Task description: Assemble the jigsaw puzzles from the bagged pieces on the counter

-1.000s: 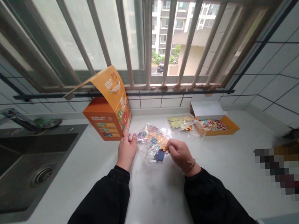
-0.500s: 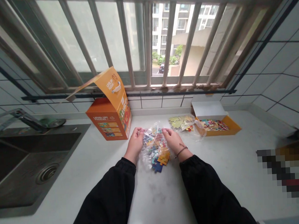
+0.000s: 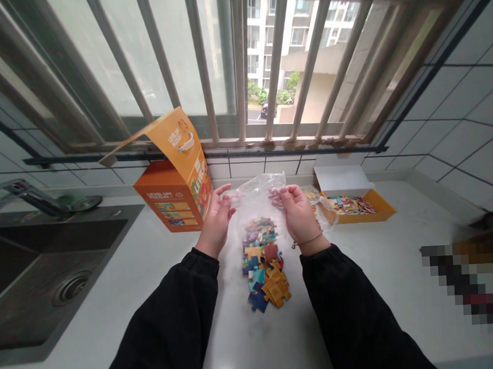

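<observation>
A clear plastic bag (image 3: 257,188) is stretched between my two hands above the counter. My left hand (image 3: 216,219) has the bag's left edge at its thumb and fingers, the index finger partly extended. My right hand (image 3: 301,214), with a thin bracelet at the wrist, pinches the bag's other side. Below them, a heap of colourful jigsaw puzzle pieces (image 3: 261,252) lies loose on the white counter, with orange and dark blue pieces at the near end. Whether any pieces are still inside the bag is hard to see; it looks see-through and flat.
An orange puzzle box (image 3: 165,202) with its lid raised stands at the back left. At the back right, a yellow open box (image 3: 380,206) holds more pieces, beside another plastic bag (image 3: 326,216) partly behind my right hand. A sink (image 3: 106,280) lies left.
The bag has been lifted up and away from the puzzle pieces, which now lie uncovered on the counter. Both hands have risen, and the right has moved slightly outward.
</observation>
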Action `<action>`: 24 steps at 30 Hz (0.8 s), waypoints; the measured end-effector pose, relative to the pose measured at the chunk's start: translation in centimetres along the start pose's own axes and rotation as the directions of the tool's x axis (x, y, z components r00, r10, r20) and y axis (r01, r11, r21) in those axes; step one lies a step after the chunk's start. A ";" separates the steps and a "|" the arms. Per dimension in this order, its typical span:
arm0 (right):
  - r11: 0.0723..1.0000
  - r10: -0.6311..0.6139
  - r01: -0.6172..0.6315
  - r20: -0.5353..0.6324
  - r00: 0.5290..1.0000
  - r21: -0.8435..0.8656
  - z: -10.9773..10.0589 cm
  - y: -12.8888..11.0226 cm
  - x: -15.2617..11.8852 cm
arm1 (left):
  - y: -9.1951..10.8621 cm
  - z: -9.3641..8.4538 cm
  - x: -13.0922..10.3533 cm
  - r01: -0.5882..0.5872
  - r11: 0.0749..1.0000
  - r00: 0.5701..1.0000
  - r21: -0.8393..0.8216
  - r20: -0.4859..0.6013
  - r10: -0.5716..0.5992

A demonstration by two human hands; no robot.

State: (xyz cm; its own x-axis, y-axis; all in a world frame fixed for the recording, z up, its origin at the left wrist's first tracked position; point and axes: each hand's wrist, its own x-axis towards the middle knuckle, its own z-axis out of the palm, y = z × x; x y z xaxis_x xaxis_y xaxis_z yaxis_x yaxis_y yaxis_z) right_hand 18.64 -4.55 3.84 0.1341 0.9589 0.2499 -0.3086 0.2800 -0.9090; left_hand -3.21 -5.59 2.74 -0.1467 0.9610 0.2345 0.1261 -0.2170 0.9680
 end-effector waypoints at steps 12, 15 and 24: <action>0.949 -0.269 0.147 -0.477 0.836 -0.278 -2.2 -0.9 2.5 | -4.2 1.5 -4.2 -0.282 0.872 0.923 0.401 0.363 0.131; 0.989 -0.114 0.048 -0.506 0.855 -0.141 -2.1 1.4 2.9 | -5.2 3.0 -5.1 -0.341 0.817 0.882 0.465 0.460 0.107; 0.982 0.126 -0.055 -0.409 0.904 0.182 1.7 5.2 3.3 | -6.0 3.3 -6.9 -0.399 0.708 0.861 0.582 0.503 0.072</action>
State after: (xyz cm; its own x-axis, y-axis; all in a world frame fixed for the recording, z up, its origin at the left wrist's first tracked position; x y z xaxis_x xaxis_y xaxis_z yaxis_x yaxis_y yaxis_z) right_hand 15.86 0.17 0.53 0.4674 0.8837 -0.0252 -0.4819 0.2308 -0.8453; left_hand 0.29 -10.33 -5.00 0.3758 0.8984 0.2272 0.7189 -0.4374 0.5402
